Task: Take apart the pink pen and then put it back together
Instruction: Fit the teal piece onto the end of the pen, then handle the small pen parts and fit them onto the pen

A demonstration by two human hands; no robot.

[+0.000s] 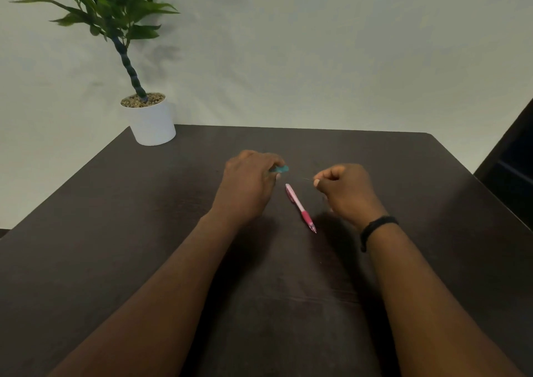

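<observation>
A dark worktop (144, 232) carries a potted plant (150, 117) at its far left corner. The left hand (248, 186) has its grip closed on a small teal piece (279, 170). The right hand (346, 192), a black band (375, 226) on its wrist, pinches something thin, too small to identify. Between the hands the pink pen (300, 207) lies whole on the worktop, untouched: pale pink barrel, darker pink sleeve, tip toward the person.
</observation>
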